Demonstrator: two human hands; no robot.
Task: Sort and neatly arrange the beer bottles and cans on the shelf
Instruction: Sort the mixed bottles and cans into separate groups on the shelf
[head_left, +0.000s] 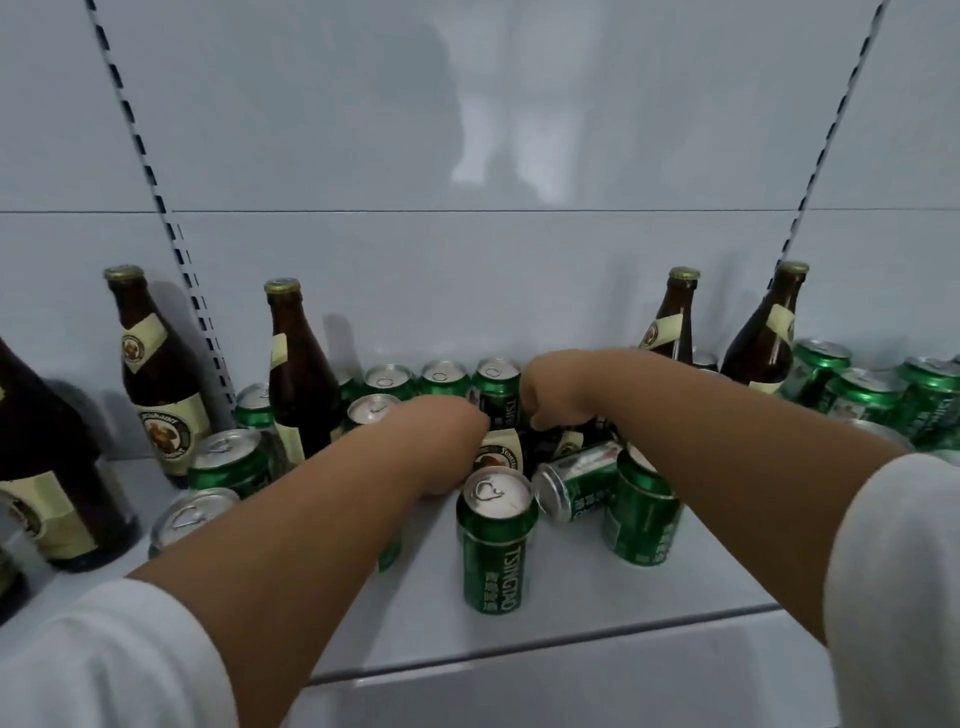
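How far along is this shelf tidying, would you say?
Early, I'd judge. A row of green cans already lines the back wall. Both hands, left hand and right hand, are on a brown bottle lying among the cans. One tipped can and the mixed standing bottles are left to sort.

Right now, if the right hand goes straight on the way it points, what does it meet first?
The right hand points left and slightly down. Probably first the upright green can beside its knuckles, though the lying brown bottle under both hands may come sooner; depth is unclear.
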